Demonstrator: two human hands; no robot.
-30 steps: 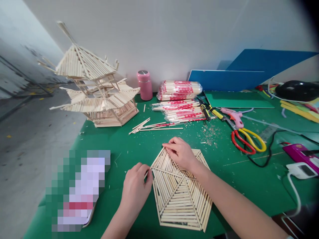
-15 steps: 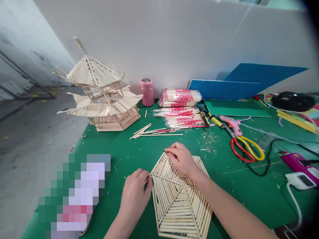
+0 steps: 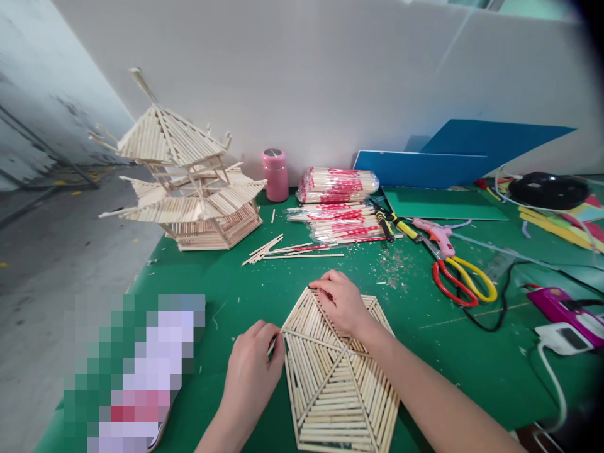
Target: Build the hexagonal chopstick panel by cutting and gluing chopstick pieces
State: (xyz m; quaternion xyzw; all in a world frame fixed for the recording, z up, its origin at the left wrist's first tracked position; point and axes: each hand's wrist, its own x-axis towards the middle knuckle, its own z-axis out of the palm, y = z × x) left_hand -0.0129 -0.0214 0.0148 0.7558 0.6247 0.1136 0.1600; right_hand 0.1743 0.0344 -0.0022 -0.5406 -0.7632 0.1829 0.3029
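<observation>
A hexagonal wooden-stick panel [image 3: 325, 390] lies on the green table, its sticks laid in triangular sections around a centre point. At its left corner, my left hand [image 3: 255, 355] is closed, thumb and fingers pinching the edge. My right hand [image 3: 340, 302] reaches across the panel and grips the far corner, fingers bent over the rim. The fingertips of both hands are partly hidden. Beyond them lie loose wooden sticks [image 3: 302, 255] and plastic-wrapped bundles of sticks [image 3: 338, 185].
A stick-built pagoda model [image 3: 184, 189] stands at the back left beside a pink flask [image 3: 274, 176]. To the right are scissors [image 3: 455, 283], a pink glue gun [image 3: 436, 235], pliers [image 3: 401, 225] and cables. A phone-like object [image 3: 151, 371], blurred out, lies at the left; blue boards [image 3: 425, 168] lean behind.
The whole scene has shifted slightly left as the camera turned a little. Both hands keep the same hold on the panel's corners.
</observation>
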